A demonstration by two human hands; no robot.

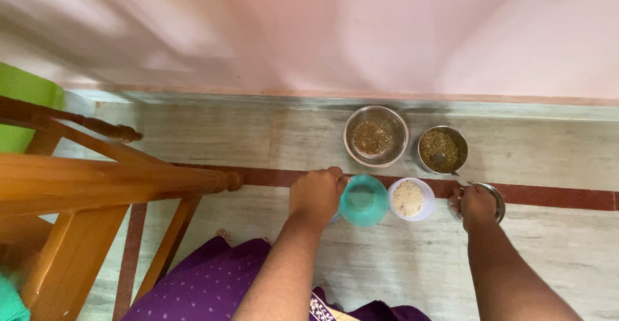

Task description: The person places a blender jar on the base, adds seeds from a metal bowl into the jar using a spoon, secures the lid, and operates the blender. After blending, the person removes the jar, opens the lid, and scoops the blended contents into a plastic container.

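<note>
My left hand is closed around the side of a teal plastic container that stands on the marble floor. My right hand grips a small round steel lid or dish, mostly hidden under the fingers. Between the two hands sits a white cup holding pale grains. Farther away stand a steel bowl of brown seeds and a smaller steel bowl of greenish-brown seeds with a spoon in it.
A wooden chair frame stands at the left, close to my left arm. A pink wall rises behind the bowls. My purple dotted garment fills the bottom centre. A red-brown stripe crosses the floor.
</note>
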